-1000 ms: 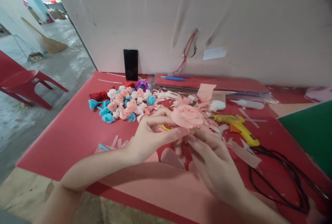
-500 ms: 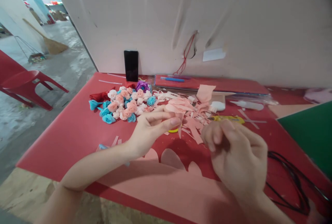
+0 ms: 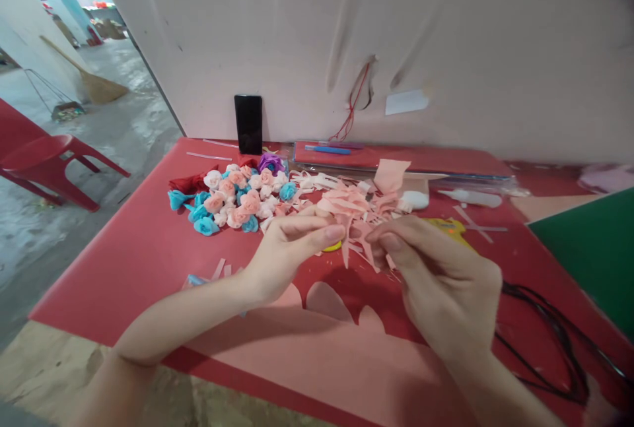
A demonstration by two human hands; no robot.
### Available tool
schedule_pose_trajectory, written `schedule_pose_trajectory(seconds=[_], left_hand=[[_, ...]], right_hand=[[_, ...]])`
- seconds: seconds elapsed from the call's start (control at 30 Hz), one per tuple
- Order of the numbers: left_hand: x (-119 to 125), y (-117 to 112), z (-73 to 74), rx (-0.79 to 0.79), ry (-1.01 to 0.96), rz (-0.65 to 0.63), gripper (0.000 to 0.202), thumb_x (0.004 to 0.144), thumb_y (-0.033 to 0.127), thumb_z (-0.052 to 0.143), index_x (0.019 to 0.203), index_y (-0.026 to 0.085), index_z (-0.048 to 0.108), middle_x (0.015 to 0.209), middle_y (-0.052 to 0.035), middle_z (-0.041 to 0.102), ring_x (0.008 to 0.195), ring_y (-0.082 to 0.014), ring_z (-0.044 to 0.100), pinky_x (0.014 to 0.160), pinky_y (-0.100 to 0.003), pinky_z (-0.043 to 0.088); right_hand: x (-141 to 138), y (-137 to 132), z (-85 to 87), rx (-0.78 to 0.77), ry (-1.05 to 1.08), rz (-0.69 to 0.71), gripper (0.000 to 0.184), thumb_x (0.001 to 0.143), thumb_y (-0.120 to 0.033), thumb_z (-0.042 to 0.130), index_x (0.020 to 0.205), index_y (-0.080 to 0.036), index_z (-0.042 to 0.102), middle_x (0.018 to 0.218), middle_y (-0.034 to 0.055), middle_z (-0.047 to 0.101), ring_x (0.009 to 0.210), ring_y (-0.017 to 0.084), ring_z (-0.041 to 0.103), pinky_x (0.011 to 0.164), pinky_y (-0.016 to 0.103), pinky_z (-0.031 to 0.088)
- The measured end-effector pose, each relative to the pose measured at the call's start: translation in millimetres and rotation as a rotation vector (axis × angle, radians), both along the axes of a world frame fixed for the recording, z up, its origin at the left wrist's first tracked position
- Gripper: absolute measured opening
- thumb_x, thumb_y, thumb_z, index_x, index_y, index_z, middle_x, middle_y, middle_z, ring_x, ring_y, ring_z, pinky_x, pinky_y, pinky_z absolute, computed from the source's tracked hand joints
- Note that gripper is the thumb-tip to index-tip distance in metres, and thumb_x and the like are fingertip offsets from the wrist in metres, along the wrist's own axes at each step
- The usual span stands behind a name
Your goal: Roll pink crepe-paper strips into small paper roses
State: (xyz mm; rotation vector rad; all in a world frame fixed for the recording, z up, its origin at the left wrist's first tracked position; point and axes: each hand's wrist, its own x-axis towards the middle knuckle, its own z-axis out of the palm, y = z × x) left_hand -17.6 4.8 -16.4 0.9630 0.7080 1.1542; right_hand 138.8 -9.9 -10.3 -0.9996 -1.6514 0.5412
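Note:
My left hand (image 3: 292, 249) is closed in a pinch on a small piece of pink crepe paper (image 3: 346, 245), whose pointed end hangs below the fingertips. To its right, a short gap away, my right hand (image 3: 440, 282) has thumb and fingers pressed together. Whatever it may hold is too small or hidden to make out. Behind both hands lies a heap of pink paper scraps (image 3: 347, 199). Several rounded pink petal cutouts (image 3: 327, 301) lie on the red table below, beside a large pink paper sheet (image 3: 297, 348).
Paper roses (image 3: 238, 199) in pink, white and blue are heaped at the left. A phone (image 3: 248, 125) leans on the wall. A yellow glue gun (image 3: 450, 229) and a black cable (image 3: 539, 321) lie at right. A green board (image 3: 589, 249) borders the right edge.
My right hand has moved left, closer to my left hand, and its fingers now point toward the pinched paper. My left hand has hardly moved.

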Motion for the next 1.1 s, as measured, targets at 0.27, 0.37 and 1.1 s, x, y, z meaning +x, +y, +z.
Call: schedule_pose_trajectory(seconds=[0.27, 0.37, 1.1], left_hand=[[0.6, 0.1, 1.1, 0.018, 0.031, -0.023, 0.033, 0.066, 0.047, 0.073, 0.051, 0.019, 0.064, 0.055, 0.0006, 0.055, 0.066, -0.0136, 0.054, 0.064, -0.027, 0.046], [1.0, 0.6, 0.7, 0.033, 0.035, -0.029, 0.031, 0.065, 0.049, 0.073, 0.053, 0.021, 0.065, 0.05, 0.0009, 0.053, 0.066, -0.0156, 0.056, 0.064, -0.03, 0.047], [1.5, 1.3, -2.2, 0.111, 0.077, 0.018, 0.031, 0.069, 0.047, 0.069, 0.055, 0.019, 0.065, 0.06, 0.0004, 0.053, 0.061, -0.0116, 0.05, 0.06, -0.027, 0.045]], right_hand=[[-0.2, 4.4, -0.9, -0.185, 0.495, 0.263, 0.016, 0.086, -0.026, 0.057, 0.074, -0.028, 0.068, 0.09, -0.0002, 0.065, 0.089, 0.014, 0.059, 0.079, 0.026, 0.049], [-2.2, 2.7, 5.2, -0.25, 0.578, 0.323, 0.013, 0.085, -0.031, 0.059, 0.073, -0.027, 0.065, 0.074, -0.0006, 0.062, 0.076, 0.014, 0.058, 0.072, 0.026, 0.05], [59.1, 48.1, 3.7, 0.086, -0.417, -0.516, 0.031, 0.087, -0.039, 0.05, 0.063, -0.021, 0.056, 0.046, -0.0022, 0.041, 0.046, 0.01, 0.036, 0.048, 0.027, 0.027]])
